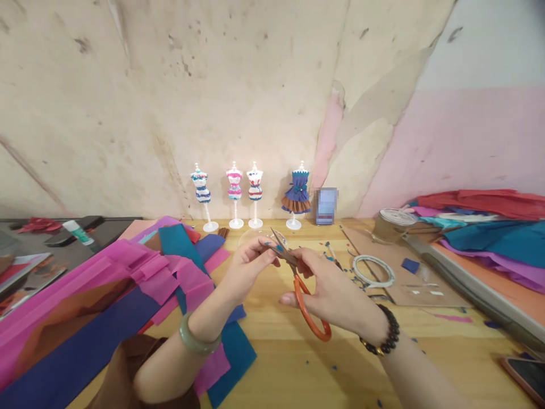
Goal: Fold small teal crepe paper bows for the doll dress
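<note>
- Wears a brown sleeve at lower left, a pale green bangle on the left wrist and a black beaded bracelet on the right.
- At the lower right corner, on the wooden surface, a phone, cut off by the picture's edge.
- Front and centre, above the surface: grips orange-handled scissors in the right hand, blades pointing up and leftward to the left fingertips.
- Pinches a small blue piece between the fingertips of the left hand, right at the blades; too small to tell its material.
- Along the left, overlapping sheets in magenta, navy, brown and teal.
- To the right, a white ring partly on a brown board, with tiny blue scraps nearby.
- Further right, a lidded clear cup beside a stack of coloured sheets.
- Far left, a glue stick.
- At the back, three white miniature dress forms with coloured bands, then one in a blue-and-brown ruffled dress.
- Behind everything, a stained, peeling wall.
</note>
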Available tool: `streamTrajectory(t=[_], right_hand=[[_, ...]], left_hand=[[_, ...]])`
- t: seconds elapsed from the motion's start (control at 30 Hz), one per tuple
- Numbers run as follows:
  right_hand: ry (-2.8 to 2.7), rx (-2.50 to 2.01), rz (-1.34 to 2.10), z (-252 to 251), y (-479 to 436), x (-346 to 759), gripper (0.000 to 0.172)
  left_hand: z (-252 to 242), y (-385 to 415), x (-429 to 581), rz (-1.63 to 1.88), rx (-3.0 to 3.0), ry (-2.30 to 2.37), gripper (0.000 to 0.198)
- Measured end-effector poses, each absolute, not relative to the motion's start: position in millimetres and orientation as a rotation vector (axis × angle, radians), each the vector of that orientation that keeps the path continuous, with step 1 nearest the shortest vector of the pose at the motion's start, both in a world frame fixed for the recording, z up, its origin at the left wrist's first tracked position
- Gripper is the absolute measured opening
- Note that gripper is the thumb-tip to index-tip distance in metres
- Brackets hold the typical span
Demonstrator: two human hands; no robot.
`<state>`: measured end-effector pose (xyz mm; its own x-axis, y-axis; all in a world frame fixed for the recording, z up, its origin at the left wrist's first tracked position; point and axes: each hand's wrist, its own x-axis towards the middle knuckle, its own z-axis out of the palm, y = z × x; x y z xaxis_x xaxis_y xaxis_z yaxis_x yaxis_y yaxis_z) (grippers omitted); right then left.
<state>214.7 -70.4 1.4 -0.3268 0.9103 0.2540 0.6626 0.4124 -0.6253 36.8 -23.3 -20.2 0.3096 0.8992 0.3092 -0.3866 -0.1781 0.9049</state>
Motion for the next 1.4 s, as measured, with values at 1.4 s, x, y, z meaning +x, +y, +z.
streamTrajectory(t=[1.4], right_hand=[[-2.289, -1.219, 0.061, 0, -69, 219, 0.026]], left_hand=[[-21, -21, 27, 1.262, 1.441, 0.552, 0.018]])
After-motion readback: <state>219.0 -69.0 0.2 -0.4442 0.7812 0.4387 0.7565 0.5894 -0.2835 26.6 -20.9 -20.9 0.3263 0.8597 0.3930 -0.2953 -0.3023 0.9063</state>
